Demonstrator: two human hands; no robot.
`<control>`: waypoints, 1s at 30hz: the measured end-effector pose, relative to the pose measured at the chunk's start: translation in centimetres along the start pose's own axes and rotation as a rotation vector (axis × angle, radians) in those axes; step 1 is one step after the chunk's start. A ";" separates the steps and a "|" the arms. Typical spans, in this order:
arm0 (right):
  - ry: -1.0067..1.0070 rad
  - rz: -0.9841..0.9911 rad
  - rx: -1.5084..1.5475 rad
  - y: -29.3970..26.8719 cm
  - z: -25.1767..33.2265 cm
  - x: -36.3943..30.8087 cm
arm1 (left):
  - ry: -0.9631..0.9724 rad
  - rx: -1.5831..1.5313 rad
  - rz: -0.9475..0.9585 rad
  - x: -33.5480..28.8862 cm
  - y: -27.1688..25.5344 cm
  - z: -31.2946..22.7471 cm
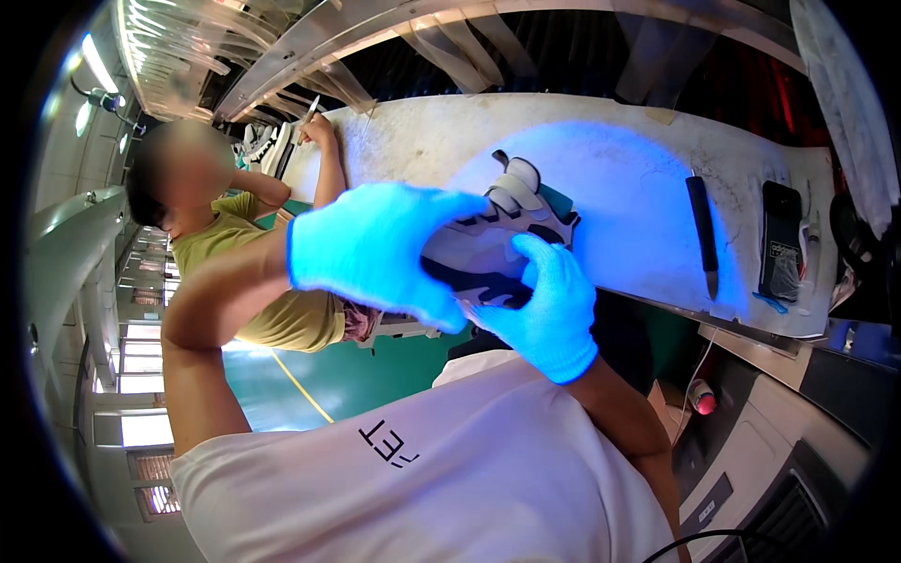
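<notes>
A sneaker [481, 246] in grey, white and black, with a pale strap across its top and a bit of teal at the collar, is held up over the near edge of the worktable. My left hand [380, 249], in a knitted glove lit bright blue, grips one end of it from the left. Gloved the same way, my right hand [549, 314] holds its lower right side, thumb pressed on the upper. Both sets of fingers are closed round the shoe, and parts of its sole are hidden behind them.
A black-handled tool with a pointed tip [701, 225] lies on the worktable [619, 159] at right. Beyond it are a dark flat packet [781, 239] and a thin grey tool [813, 225]. At left, a co-worker [258, 253] holds a pen-like tool near several shoes [267, 145].
</notes>
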State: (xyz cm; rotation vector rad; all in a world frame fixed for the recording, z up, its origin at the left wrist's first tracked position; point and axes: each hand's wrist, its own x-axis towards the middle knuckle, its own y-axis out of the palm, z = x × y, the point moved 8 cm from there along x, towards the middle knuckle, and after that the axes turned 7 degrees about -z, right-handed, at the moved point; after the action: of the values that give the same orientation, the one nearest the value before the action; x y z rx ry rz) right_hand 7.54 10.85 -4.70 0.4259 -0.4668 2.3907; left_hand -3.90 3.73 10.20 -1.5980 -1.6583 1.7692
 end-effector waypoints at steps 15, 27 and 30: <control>0.045 0.053 0.056 -1.1 -1.7 -0.6 | 0.646 0.407 -0.524 -0.6 1.1 -2.9; 0.043 0.014 0.026 -0.5 -3.0 0.8 | 0.511 0.119 -0.328 1.2 -0.3 0.9; 0.062 0.077 -0.012 0.2 -3.0 0.8 | 0.048 -0.140 -0.137 2.4 -0.1 4.9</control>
State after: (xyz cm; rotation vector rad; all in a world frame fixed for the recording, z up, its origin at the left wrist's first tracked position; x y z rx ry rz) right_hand 6.29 12.38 -7.06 0.3338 -0.4768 2.4665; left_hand -8.75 2.90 7.82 -1.5292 -1.8565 1.5676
